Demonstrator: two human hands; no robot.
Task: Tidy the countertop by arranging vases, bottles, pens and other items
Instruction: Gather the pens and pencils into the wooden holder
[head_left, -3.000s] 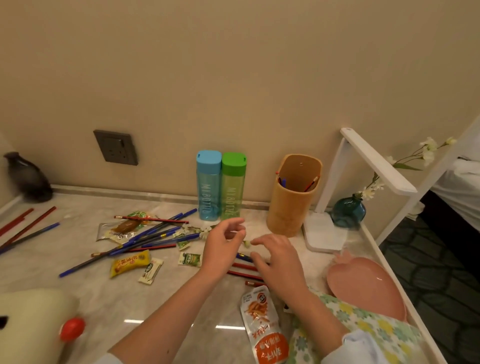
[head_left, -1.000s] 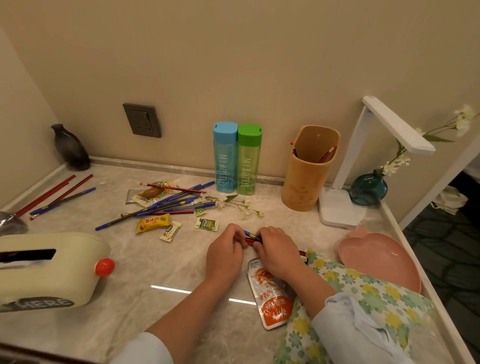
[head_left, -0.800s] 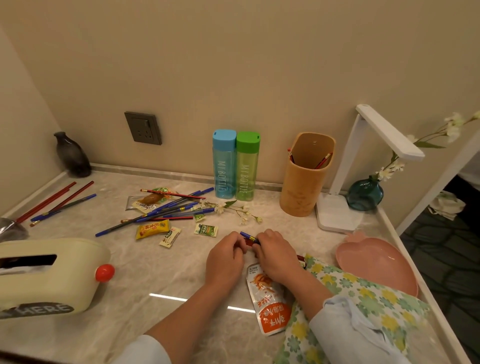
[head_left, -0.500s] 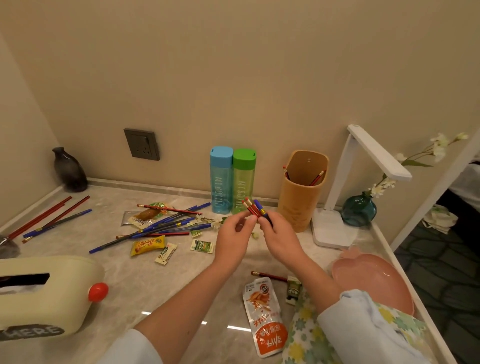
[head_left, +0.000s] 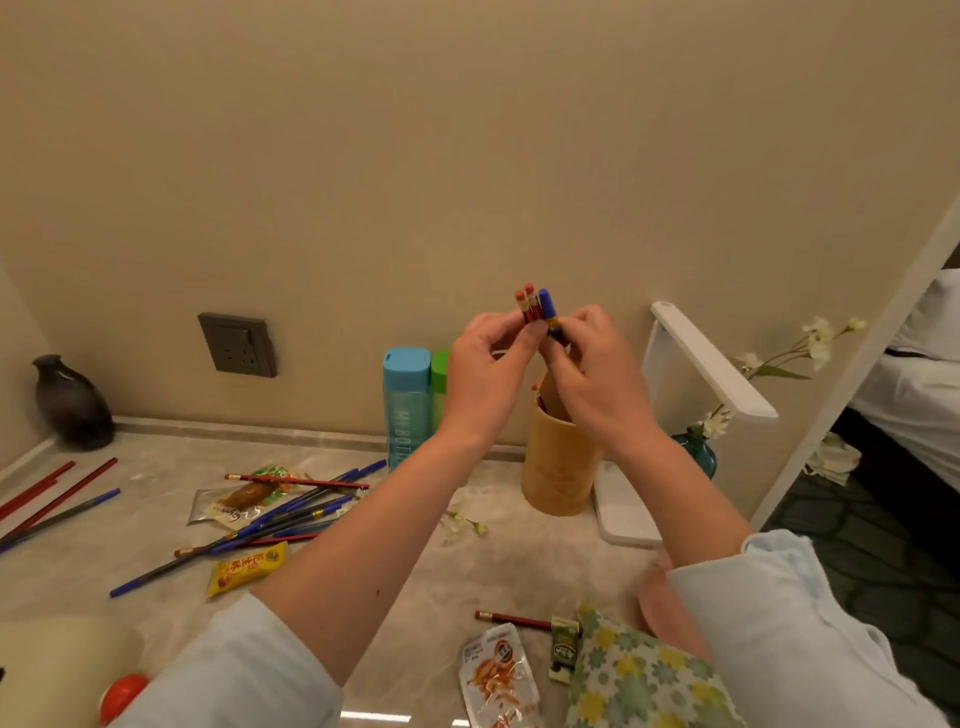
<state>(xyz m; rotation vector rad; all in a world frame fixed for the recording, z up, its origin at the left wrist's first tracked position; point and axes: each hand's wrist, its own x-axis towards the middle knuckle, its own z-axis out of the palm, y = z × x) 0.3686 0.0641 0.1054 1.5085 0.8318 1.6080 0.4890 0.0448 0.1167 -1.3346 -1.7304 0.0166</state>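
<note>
Just right of the frame's centre, both hands met around a small bundle of pencils (head_left: 537, 307), two red and one blue, whose eraser ends stuck up above the fingertips. The left hand (head_left: 485, 374) pinched the bundle from its left side and the right hand (head_left: 592, 371) closed on it from the right, so each hand was clenched on the same pencils; how far the shafts ran down between the palms was hidden. The bundle's long axis stood close to upright, leaning slightly toward the upper left. Directly beneath it in the frame sat the bamboo pen holder (head_left: 558, 467), its open mouth partly covered by the right hand, with a red pencil tip or two showing at the rim. That stacking was the relation that counted: the pencils lay straight above the holder, already aligned with its opening, so the likely move was a plain drop downward, tips first. The right hand sat nearer the mouth and would probably guide the release. Left of the holder stood the blue bottle (head_left: 407, 405) and the green bottle (head_left: 440, 384), touching each other. More loose pencils (head_left: 291, 514) lay scattered among snack packets at centre left, and one red pencil (head_left: 511, 619) lay at lower centre, all still to be gathered.
</note>
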